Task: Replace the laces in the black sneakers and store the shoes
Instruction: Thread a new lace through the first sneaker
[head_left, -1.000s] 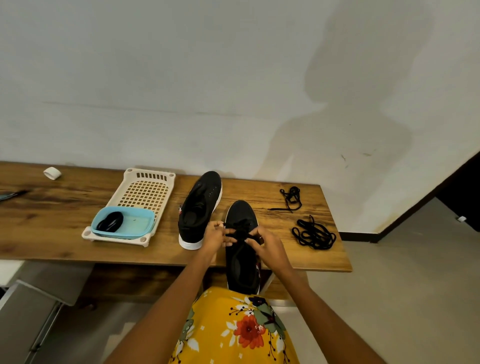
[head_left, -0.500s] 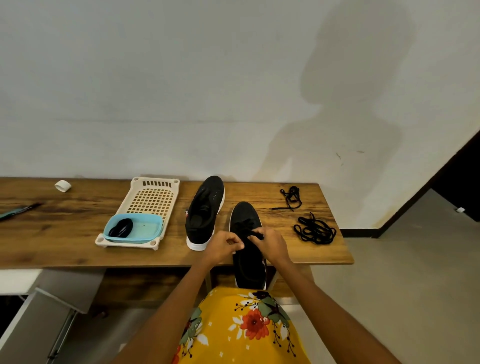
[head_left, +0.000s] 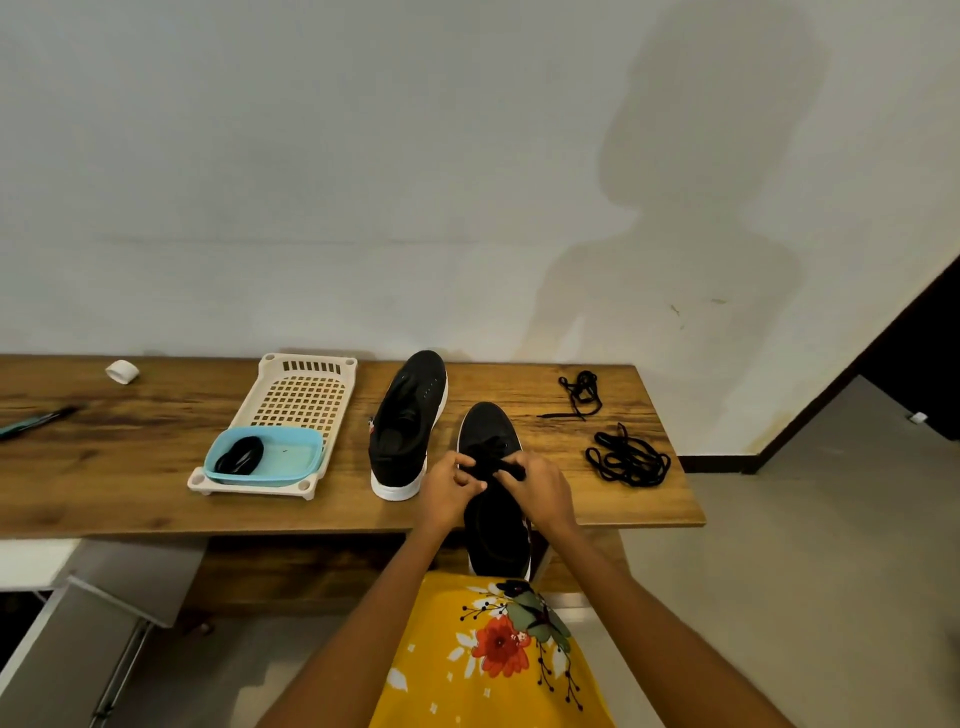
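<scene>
Lacing the near sneaker (head_left: 493, 483), both grips pinching its lace (head_left: 491, 464); the far sneaker (head_left: 408, 421) beside it sits unlaced, storing undone.

The dark tool (head_left: 36, 422) runs off the left edge—blurred—and both hands hide the sneaker's (head_left: 493, 499) eyelets.

The person is wearing a bright yellow garment (head_left: 498, 670) printed with flowers: one large red-orange bloom with a darker centre, grey-green leaves beside it, thin black stems ending in small black dots, and scattered little white petal shapes. The fabric is showing low in the middle of the head view. Both forearms are reaching out bare, with no sleeves covering them down to the wrists. The left hand (head_left: 451, 488) and the right hand (head_left: 541, 493) are wearing no gloves, and any rings are too small to tell.
</scene>
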